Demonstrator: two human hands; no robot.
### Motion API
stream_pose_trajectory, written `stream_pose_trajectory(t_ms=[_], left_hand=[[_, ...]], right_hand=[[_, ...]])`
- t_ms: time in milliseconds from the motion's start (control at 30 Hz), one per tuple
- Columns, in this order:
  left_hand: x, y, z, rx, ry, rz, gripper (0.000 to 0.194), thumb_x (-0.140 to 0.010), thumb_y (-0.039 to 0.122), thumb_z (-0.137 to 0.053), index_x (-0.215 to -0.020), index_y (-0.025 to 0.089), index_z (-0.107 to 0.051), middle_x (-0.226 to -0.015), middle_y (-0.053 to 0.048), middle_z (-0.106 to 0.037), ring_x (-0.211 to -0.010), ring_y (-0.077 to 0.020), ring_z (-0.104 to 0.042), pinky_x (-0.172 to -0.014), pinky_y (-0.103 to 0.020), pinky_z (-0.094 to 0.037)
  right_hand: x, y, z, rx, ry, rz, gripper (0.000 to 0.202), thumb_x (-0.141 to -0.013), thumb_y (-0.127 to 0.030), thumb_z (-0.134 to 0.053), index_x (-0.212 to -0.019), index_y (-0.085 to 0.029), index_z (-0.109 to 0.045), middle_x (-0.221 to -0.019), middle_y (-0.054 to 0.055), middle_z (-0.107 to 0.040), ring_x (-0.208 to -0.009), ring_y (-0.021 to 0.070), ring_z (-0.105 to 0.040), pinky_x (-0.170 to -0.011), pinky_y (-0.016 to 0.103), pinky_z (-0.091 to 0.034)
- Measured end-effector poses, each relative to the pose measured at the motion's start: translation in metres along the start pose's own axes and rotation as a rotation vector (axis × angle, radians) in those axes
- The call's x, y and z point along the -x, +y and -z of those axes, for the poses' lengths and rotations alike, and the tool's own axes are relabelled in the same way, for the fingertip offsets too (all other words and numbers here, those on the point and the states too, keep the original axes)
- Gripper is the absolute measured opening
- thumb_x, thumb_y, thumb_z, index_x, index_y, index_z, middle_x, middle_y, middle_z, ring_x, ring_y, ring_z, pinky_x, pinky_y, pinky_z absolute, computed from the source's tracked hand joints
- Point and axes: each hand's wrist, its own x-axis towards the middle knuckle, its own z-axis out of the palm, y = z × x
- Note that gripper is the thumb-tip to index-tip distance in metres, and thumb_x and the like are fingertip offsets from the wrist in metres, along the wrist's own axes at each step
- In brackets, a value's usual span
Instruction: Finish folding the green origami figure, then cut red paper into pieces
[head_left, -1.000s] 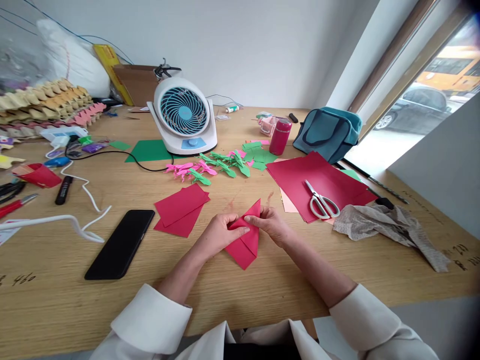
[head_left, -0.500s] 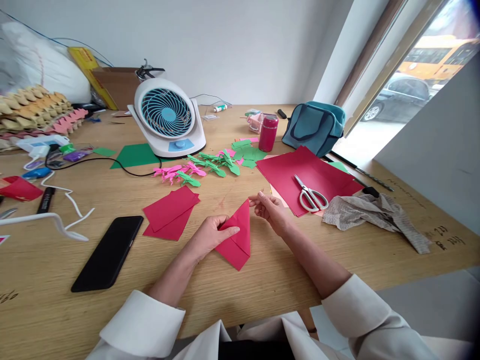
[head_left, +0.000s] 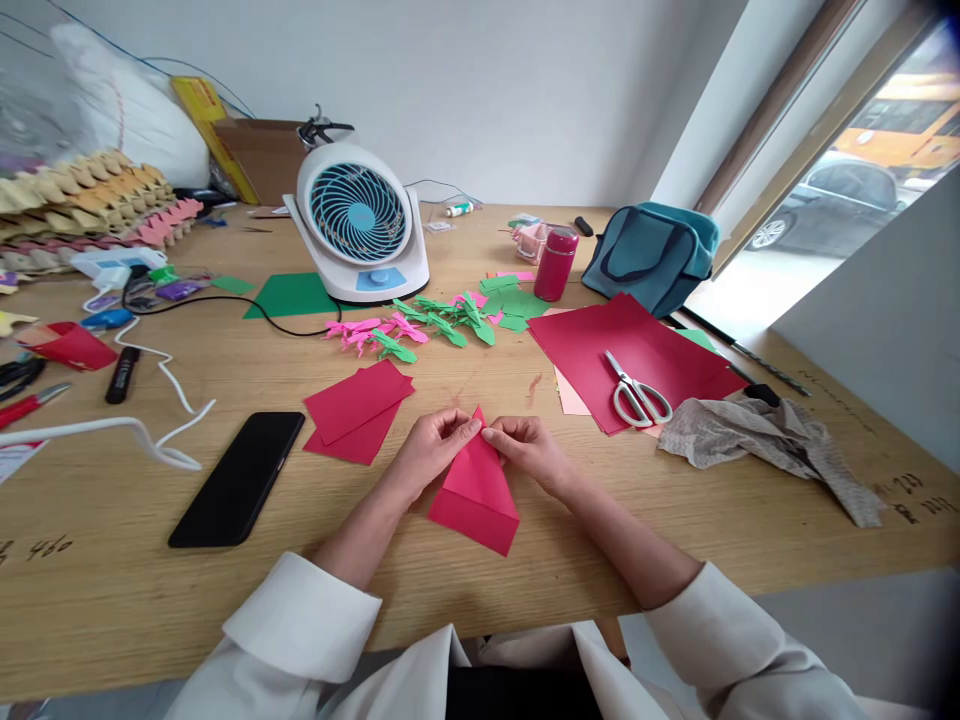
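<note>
A folded piece of red paper [head_left: 480, 500] is held above the wooden table, its pointed tip facing away from me and its wide end towards me. My left hand [head_left: 439, 445] pinches it near the tip from the left, thumb on top. From the right, my right hand [head_left: 529, 452] pinches it close to the same spot, the two thumbs almost meeting. Left of my hands lie flat red paper pieces [head_left: 360, 405], one over another. Beyond them rests a group of pink and green folded paper figures [head_left: 420, 325].
A black phone [head_left: 238, 480] lies at left. White-handled scissors [head_left: 636, 392] rest on large red sheets [head_left: 585, 335] at right, beside a crumpled cloth [head_left: 720, 430]. Farther back stand a fan [head_left: 360, 220], a red flask [head_left: 557, 264] and a blue bag [head_left: 651, 255].
My right hand has moved in from beside the tip and now grips the paper. My left hand has shifted up towards the tip. The paper now looks narrower, and the view has turned slightly left.
</note>
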Motion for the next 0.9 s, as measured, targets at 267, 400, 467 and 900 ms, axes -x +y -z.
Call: stream_pose_trajectory(t_ms=[267,400,467,900], left_hand=[[-0.002,0.003,0.001,-0.066,0.123,-0.106,0.027,-0.078,0.039,-0.066,-0.065,0.017,-0.057,-0.063,0.004,-0.052,-0.062,-0.0105,-0.046,-0.06,-0.022,-0.038],[-0.005,0.005,0.005,0.086,0.245,-0.092,0.026,-0.072,0.035,-0.072,-0.062,0.017,-0.057,-0.059,0.006,-0.049,-0.057,-0.0084,-0.041,-0.056,-0.021,-0.034],[-0.007,0.006,0.008,0.202,0.301,-0.071,0.026,-0.067,0.034,-0.076,-0.062,0.016,-0.057,-0.057,0.007,-0.049,-0.054,-0.0073,-0.04,-0.053,-0.02,-0.032],[-0.016,-0.001,0.024,0.414,0.478,-0.028,0.04,-0.06,0.049,-0.082,-0.07,0.018,-0.058,-0.058,0.007,-0.057,-0.048,-0.0075,-0.05,-0.049,-0.02,-0.037]], right_hand=[[0.006,-0.002,-0.012,0.099,-0.077,0.001,0.05,-0.079,-0.064,-0.062,-0.061,-0.018,-0.055,-0.054,-0.004,-0.049,-0.05,0.0085,-0.04,-0.05,0.023,-0.031],[0.006,0.0,-0.011,0.112,-0.1,-0.003,0.049,-0.08,-0.062,-0.063,-0.063,-0.017,-0.057,-0.054,-0.005,-0.048,-0.049,0.0075,-0.036,-0.049,0.023,-0.028],[0.006,0.003,-0.011,0.105,-0.117,-0.02,0.049,-0.08,-0.062,-0.063,-0.064,-0.016,-0.057,-0.054,-0.005,-0.047,-0.049,0.007,-0.035,-0.048,0.023,-0.026],[0.005,0.005,-0.004,0.173,-0.09,0.007,0.05,-0.082,-0.061,-0.061,-0.062,-0.016,-0.054,-0.055,-0.004,-0.045,-0.051,0.0075,-0.035,-0.049,0.023,-0.026]])
